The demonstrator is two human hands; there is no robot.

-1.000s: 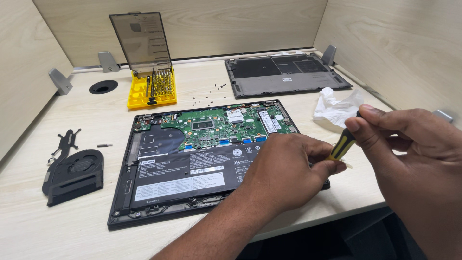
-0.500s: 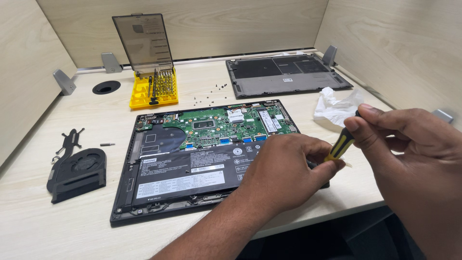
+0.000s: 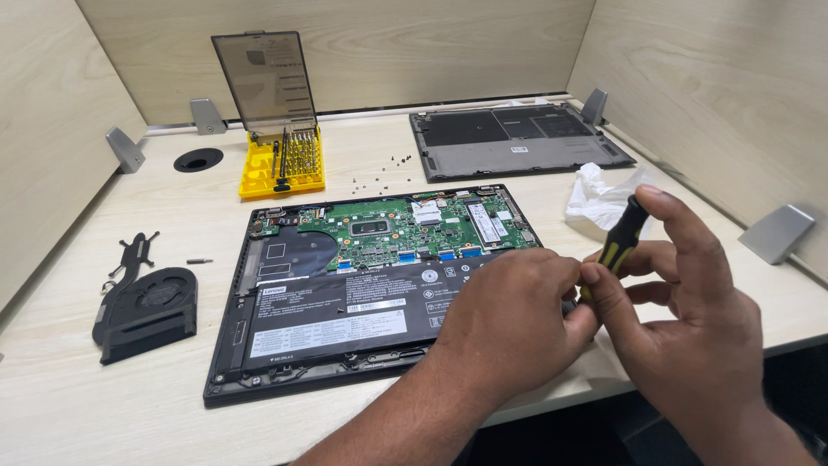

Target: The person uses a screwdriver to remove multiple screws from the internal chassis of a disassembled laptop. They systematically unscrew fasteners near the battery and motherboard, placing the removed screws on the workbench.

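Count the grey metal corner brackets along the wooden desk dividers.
4 brackets: one at the far left wall, one beside the bit case lid, one at the far right corner, one near right. Others may sit outside the frame.

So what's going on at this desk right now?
A person is working on an opened laptop with its green circuit board bare. The right hand holds a black-and-yellow screwdriver upright at the laptop's right edge; the left hand rests there beside it. A removed fan, loose screws, the bottom cover and a yellow bit kit lie around.
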